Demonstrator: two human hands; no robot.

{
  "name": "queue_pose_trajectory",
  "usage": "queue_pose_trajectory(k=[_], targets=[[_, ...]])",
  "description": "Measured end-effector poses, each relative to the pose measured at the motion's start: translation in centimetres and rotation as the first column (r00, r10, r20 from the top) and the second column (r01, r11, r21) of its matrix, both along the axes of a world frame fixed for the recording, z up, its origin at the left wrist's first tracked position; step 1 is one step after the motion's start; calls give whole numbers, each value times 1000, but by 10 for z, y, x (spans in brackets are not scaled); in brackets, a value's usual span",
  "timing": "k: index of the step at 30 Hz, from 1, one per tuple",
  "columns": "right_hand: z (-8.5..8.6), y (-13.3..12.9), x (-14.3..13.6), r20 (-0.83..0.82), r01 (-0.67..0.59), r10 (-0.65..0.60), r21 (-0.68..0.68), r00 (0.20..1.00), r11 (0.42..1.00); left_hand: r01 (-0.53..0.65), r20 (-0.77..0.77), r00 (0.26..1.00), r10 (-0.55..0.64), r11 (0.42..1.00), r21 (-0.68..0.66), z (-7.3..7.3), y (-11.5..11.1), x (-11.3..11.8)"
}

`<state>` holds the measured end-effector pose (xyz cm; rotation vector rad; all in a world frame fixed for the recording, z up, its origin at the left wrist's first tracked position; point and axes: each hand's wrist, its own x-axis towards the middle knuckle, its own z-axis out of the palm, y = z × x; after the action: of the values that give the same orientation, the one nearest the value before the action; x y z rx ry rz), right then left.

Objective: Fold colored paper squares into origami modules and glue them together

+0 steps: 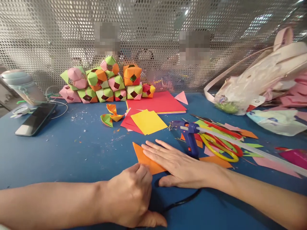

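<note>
A folded piece of orange paper (146, 158) lies on the blue table with a pointed corner toward the far left. Flat across its right side rests my right hand (176, 164), fingers stretched out and pressing on it. My left hand (134, 195) is curled into a fist, its knuckles against the paper's near-left edge and its thumb sticking out toward me. The inside of that fist is hidden. Just beyond the paper are yellow square sheets (149, 122) on red sheets (131, 121). A blue glue gun (188, 134) stands near my right fingertips, a clear glue stick in its back.
Folded-paper balls (105, 95) are stacked at the back against a perforated metal screen (153, 19). Left stand a phone (35, 119) and a bottle (24, 86). Scissors (220, 148) lie among scraps at right, near a bag (271, 70). A black cord (183, 202) runs beneath my hands.
</note>
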<state>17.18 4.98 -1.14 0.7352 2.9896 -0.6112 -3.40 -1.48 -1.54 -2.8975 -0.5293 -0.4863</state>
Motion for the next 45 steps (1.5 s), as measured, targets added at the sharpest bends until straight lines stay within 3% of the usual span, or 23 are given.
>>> queue_pose_trajectory(k=[9, 13, 18, 25, 29, 32, 39, 42, 45], targets=[[6, 29, -20, -7, -99, 99, -32, 995, 995, -27, 9, 1000, 27, 998, -59, -2, 0, -2], [12, 35, -28, -3, -70, 70, -62, 998, 996, -11, -6, 1000, 11, 1000, -22, -1, 0, -2], [8, 37, -37, -31, -63, 63, -2, 998, 998, -17, -16, 1000, 17, 1000, -22, 1, 0, -5], [-1, 3, 12, -19, -33, 36, 128, 999, 991, -28, -35, 999, 27, 999, -44, 4, 2, -5], [4, -20, 44, 35, 7, -15, 211, 999, 977, -50, -55, 997, 48, 998, -33, 6, 2, -4], [9, -31, 52, -2, 29, -30, 296, 1000, 955, -63, -58, 996, 61, 997, -35, 7, 5, -4], [7, -35, 21, -272, 230, -91, 538, 958, 811, -126, 24, 991, 132, 978, -168, 11, 18, -10], [1, -31, 3, -286, 225, -72, 548, 955, 806, -160, 30, 985, 167, 972, -170, 12, 23, -11], [-4, -28, -9, -241, 172, -43, 546, 969, 820, -142, -58, 989, 133, 971, -192, 11, 28, -12]])
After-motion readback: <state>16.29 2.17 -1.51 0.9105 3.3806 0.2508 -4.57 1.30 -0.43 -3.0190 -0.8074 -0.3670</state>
